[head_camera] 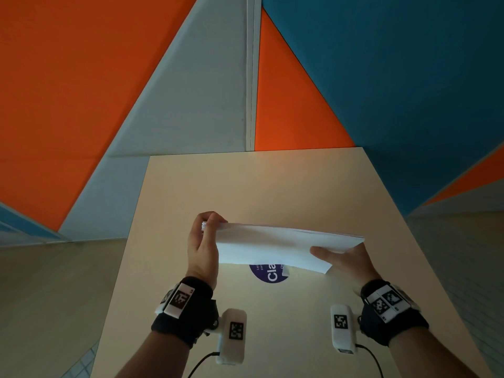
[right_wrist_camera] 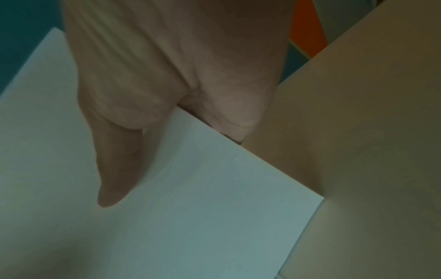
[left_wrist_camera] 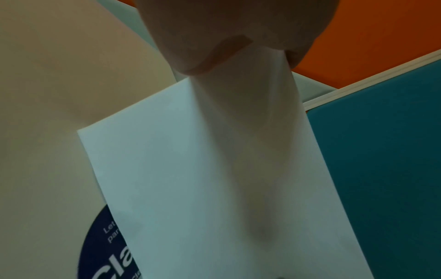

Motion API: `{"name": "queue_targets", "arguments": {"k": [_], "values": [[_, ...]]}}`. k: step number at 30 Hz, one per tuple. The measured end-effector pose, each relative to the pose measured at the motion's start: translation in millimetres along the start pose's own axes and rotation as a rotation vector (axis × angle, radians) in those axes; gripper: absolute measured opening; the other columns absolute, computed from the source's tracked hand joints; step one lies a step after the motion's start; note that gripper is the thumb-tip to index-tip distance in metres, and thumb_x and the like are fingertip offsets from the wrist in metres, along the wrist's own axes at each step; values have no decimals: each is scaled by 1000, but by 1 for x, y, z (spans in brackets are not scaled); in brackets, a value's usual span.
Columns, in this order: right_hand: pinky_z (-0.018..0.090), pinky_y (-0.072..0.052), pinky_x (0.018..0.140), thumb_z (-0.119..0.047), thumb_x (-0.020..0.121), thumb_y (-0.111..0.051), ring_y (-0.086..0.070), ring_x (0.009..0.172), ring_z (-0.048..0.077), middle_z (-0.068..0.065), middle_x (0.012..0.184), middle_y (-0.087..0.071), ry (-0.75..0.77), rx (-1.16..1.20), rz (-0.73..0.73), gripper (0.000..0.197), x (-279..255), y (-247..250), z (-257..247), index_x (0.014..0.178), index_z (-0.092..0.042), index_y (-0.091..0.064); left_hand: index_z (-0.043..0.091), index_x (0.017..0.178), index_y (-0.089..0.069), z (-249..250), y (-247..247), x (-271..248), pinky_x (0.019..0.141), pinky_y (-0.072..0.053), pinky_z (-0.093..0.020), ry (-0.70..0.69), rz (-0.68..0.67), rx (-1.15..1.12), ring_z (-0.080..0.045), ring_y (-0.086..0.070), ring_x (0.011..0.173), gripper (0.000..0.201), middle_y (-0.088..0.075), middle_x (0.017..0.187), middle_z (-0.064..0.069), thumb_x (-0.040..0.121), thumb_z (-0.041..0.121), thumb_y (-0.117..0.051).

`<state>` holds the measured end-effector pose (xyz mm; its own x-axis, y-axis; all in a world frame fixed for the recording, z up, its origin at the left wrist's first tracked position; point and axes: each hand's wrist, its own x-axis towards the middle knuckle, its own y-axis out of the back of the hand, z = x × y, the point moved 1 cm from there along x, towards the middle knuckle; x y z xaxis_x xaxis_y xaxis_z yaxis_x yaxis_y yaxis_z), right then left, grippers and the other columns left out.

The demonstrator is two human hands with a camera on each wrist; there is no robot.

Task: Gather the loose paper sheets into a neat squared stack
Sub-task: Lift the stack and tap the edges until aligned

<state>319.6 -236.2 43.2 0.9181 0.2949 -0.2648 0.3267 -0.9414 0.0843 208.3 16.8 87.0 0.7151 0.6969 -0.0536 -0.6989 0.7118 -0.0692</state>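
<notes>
A stack of white paper sheets (head_camera: pixel 275 245) is held tilted above the beige table (head_camera: pixel 272 181), its lower edge near the tabletop. My left hand (head_camera: pixel 203 241) grips the stack's left end, fingers curled over the top edge. My right hand (head_camera: pixel 346 259) pinches the right end, thumb lying across the near face and fingers hidden behind. In the left wrist view the paper (left_wrist_camera: pixel 214 179) runs away from my fingers (left_wrist_camera: pixel 214 37). In the right wrist view my thumb (right_wrist_camera: pixel 114 166) presses on the sheet (right_wrist_camera: pixel 190 207).
A round dark-blue sticker (head_camera: pixel 268 274) with white lettering lies on the table under the stack, partly hidden. Orange, grey and teal wall panels (head_camera: pixel 409 77) stand behind the table's far edge. Floor shows on both sides of the table.
</notes>
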Motion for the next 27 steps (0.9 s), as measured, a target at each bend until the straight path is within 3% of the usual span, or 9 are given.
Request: {"name": "queue_targets", "arguments": {"k": [5,11,13,15,16,17,19,21,27], "values": [[22,-56,69,3,72,-82,-75,79,10,-1,84,-79,16,34,18,21,0,-4,-1,89,-8,-76,7,77,-52,2,-2,3,67,-36,-31,32,19,6,-15,-49,69,26,-53,71,2,95,25,-45],[35,-58,75,-7,69,-86,-76,81,18,4,84,-80,8,-32,28,19,2,0,3,85,-10,-77,12,79,-52,0,0,7,76,-34,-34,28,-3,-9,-18,-47,79,18,-50,80,0,86,27,-47],[33,-52,61,-14,66,-89,-69,63,21,10,66,-72,-33,-56,24,21,4,1,4,74,-2,-74,15,78,-53,-2,0,8,78,-34,-33,19,3,3,-16,-46,79,16,-50,78,2,87,27,-47],[22,-43,51,-16,67,-89,-55,46,13,-4,47,-56,-60,-55,36,30,3,1,5,51,-8,-65,13,78,-52,-3,1,9,76,-34,-32,15,2,11,-17,-46,77,19,-50,77,1,88,28,-46],[21,-42,52,-14,68,-88,-55,44,9,-11,45,-55,-54,-51,41,33,3,0,4,50,-13,-61,11,78,-51,-3,1,10,75,-34,-32,19,1,13,-17,-46,76,21,-50,77,1,88,28,-45],[22,-45,55,-12,70,-87,-59,46,6,-13,48,-60,-41,-49,39,30,2,0,4,53,-15,-63,11,78,-51,-4,0,10,74,-34,-32,24,-1,12,-17,-46,75,21,-50,76,1,88,29,-46],[27,-50,65,-10,71,-86,-68,61,8,2,65,-75,-26,-58,25,14,2,-1,5,68,-4,-74,15,78,-53,-3,0,10,74,-36,-31,27,2,14,-15,-48,74,18,-52,74,5,87,29,-48],[30,-52,69,-12,70,-87,-71,68,12,11,80,-78,-12,-58,40,21,1,-1,5,81,3,-77,18,77,-55,-2,-1,11,74,-38,-32,21,12,26,-16,-50,76,17,-55,75,4,88,30,-49],[22,-49,61,-8,74,-84,-68,59,0,-11,65,-75,-14,-64,17,8,2,0,7,77,-8,-76,16,75,-52,-2,-2,9,68,-36,-28,21,16,38,-13,-47,70,24,-51,70,6,91,33,-46]]}}
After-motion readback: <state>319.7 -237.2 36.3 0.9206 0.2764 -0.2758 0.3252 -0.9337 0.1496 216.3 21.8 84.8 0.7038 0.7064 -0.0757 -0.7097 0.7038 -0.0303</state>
